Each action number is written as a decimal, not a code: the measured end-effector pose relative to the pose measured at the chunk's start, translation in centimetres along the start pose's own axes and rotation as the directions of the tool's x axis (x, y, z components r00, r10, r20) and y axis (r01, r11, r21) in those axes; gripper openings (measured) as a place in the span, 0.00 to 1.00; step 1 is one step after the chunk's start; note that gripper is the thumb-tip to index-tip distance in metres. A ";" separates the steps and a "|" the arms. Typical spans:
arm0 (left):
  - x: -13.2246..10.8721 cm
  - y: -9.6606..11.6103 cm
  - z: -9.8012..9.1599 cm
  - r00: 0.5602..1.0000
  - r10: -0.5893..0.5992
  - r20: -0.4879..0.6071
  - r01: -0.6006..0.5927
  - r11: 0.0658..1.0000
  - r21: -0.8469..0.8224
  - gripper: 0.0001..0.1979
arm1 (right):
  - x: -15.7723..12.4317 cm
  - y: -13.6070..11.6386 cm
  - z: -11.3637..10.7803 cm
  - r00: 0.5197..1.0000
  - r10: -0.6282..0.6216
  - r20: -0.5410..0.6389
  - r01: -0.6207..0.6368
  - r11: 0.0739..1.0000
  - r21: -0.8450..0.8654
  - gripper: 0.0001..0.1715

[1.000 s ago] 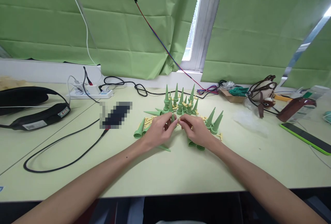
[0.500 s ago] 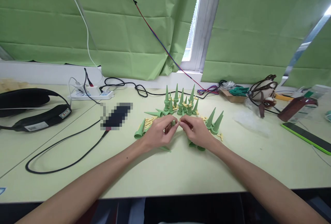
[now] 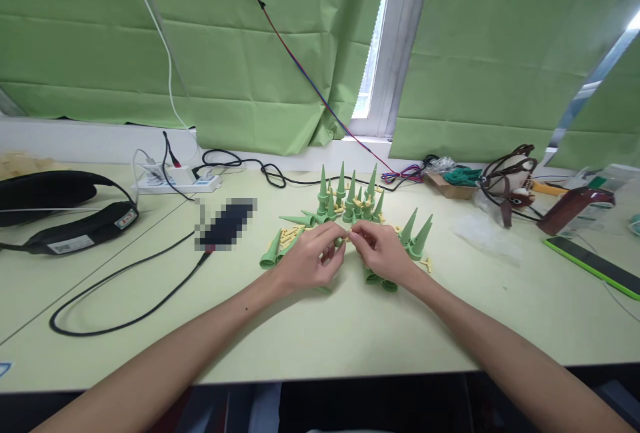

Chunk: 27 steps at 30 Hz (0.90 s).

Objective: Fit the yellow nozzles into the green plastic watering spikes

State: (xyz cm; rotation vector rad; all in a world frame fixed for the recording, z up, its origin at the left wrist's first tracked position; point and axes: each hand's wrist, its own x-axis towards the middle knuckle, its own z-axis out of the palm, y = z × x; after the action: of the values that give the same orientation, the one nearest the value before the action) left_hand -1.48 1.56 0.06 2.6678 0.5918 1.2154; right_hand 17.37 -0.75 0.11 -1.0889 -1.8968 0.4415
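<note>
Both my hands meet over the middle of the pale green table (image 3: 350, 333). My left hand (image 3: 306, 258) is closed round a small green cone piece (image 3: 341, 241), whose end pokes out by the thumb. My right hand (image 3: 381, 251) pinches a tiny yellow peg (image 3: 350, 238) against that end. Behind the hands stands a cluster of upright green cones (image 3: 350, 197). Two more upright cones (image 3: 416, 233) are just right of my right hand. Fallen cones (image 3: 273, 252) lie left of my left hand, with loose yellow pegs (image 3: 287, 235) scattered among them.
A black headset (image 3: 75, 220) lies at the left, a power strip (image 3: 175, 180) with cables behind it. A black cable (image 3: 125, 286) loops across the table's left. At the right are a brown strapped bag (image 3: 507, 180), a dark red object (image 3: 570, 210) and a green-edged phone (image 3: 593, 265).
My hands have barely moved. The fingertips have shifted slightly closer together over the green cone piece, and my left hand has turned a little downward.
</note>
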 end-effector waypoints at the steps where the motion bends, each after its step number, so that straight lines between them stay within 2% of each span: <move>1: 0.0 0.0 0.0 1.000 0.000 0.002 0.000 1.000 -0.001 0.10 | 0.0 -0.1 0.0 1.000 0.017 0.004 -0.017 1.000 0.016 0.13; 11: -0.1 0.0 0.0 1.000 0.013 0.026 -0.011 0.998 -0.059 0.18 | 0.1 -0.9 -0.3 0.982 0.175 0.069 -0.187 0.949 0.254 0.18; 15: 0.0 0.1 0.1 1.000 -0.011 0.024 0.013 0.997 -0.077 0.19 | 0.1 -0.7 -0.3 0.977 0.206 0.057 -0.213 0.934 0.287 0.19; 18: 0.2 0.1 0.3 0.998 -0.070 0.004 0.071 0.995 -0.077 0.18 | 0.2 -0.7 -0.2 0.975 0.217 0.037 -0.217 0.924 0.314 0.19; 22: 0.4 0.2 0.4 0.980 -0.184 -0.082 0.172 0.976 -0.134 0.15 | 0.3 -0.8 -0.1 0.977 0.215 0.004 -0.203 0.918 0.342 0.18; 26: 0.8 0.4 0.1 0.916 -0.371 -0.151 0.338 0.918 -0.210 0.05 | 0.4 -0.7 -0.1 0.979 0.204 -0.030 -0.179 0.913 0.366 0.17; 27: 0.9 0.5 0.0 0.900 -0.412 -0.144 0.382 0.903 -0.196 0.05 | 0.4 -0.7 -0.1 0.979 0.203 -0.037 -0.175 0.912 0.370 0.17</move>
State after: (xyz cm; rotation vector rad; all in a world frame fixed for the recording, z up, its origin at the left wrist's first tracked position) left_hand -0.78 1.47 0.80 2.1694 0.9651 1.3210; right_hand 17.01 -0.83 0.79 -1.0228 -1.5671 0.8182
